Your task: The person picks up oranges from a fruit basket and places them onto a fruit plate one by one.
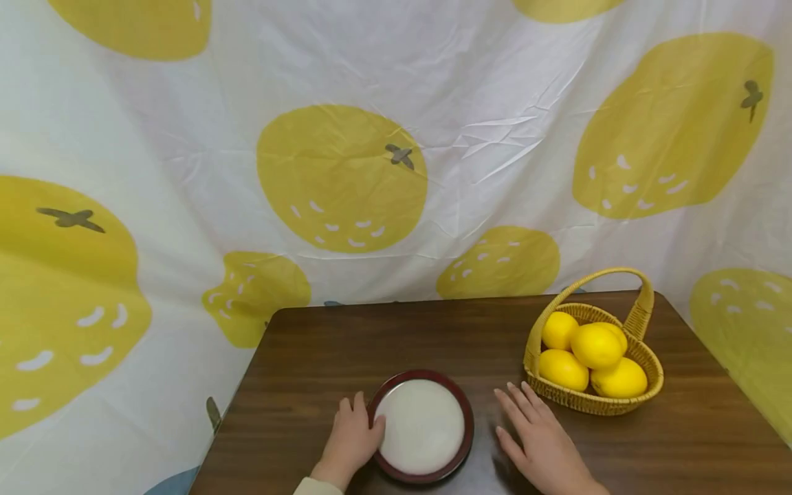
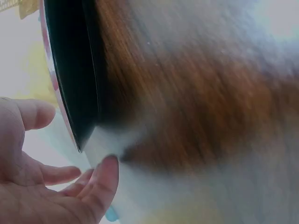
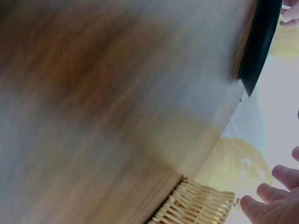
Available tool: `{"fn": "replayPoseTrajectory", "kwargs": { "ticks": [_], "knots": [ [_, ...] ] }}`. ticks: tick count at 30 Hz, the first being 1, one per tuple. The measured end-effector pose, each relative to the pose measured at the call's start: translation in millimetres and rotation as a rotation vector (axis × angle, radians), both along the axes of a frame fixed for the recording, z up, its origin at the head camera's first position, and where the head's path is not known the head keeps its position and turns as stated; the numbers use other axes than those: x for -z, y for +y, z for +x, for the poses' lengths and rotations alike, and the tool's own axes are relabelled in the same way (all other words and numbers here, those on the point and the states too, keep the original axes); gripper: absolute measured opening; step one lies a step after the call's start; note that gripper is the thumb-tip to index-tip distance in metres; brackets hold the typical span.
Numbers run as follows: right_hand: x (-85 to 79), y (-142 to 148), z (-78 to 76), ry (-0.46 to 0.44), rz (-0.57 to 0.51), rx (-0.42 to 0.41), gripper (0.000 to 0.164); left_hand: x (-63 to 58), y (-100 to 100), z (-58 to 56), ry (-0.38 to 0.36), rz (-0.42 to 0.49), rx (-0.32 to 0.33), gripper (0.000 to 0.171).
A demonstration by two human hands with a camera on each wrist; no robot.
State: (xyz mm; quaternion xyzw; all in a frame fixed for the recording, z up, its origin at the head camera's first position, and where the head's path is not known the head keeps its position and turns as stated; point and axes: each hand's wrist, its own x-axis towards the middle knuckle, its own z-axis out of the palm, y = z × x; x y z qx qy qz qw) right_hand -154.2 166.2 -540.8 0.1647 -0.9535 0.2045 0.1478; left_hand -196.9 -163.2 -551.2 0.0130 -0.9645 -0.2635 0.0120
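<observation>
A round plate with a white centre and a dark red rim lies near the front of the wooden table. At its left edge is my left hand, the thumb spread apart from the fingers and over the rim in the head view. The left wrist view shows that hand loosely bent beside the dark outer side of the plate, with gaps visible around it. To the right of the plate, my right hand has its fingers extended and holds nothing. Its fingertips appear close to the wicker basket.
Several yellow lemons sit in the handled wicker basket at the table's right side. Behind the dark wooden table hangs a white cloth printed with large yellow lemons.
</observation>
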Motion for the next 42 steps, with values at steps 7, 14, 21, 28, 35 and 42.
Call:
{"fn": "replayPoseTrajectory", "kwargs": {
  "ticks": [7,14,21,28,35,42],
  "knots": [
    [-6.9,9.6,-3.9,0.169,-0.016,0.024,0.052,-3.1,-1.2,-6.9,-0.095,0.147,-0.023,0.059],
    [-12.2,16.7,-7.9,0.281,-0.036,0.020,0.048,-3.6,-3.5,-9.5,-0.107,0.232,-0.001,0.049],
    [-16.9,26.4,-15.2,0.345,-0.053,0.033,0.047,4.6,-7.4,-10.0,-0.060,0.281,0.033,0.042],
    [-21.6,36.6,-21.0,0.372,-0.094,0.034,0.044,13.5,-12.2,-11.0,-0.063,0.371,-0.012,0.032],
    [-22.8,44.6,-23.7,0.380,-0.077,0.055,0.044,13.4,-11.9,-10.9,-0.120,0.402,-0.044,0.030],
    [-27.2,51.4,-27.8,0.383,-0.059,0.072,0.044,10.6,-9.6,-11.5,-0.170,0.423,-0.065,0.032]
  ]
}}
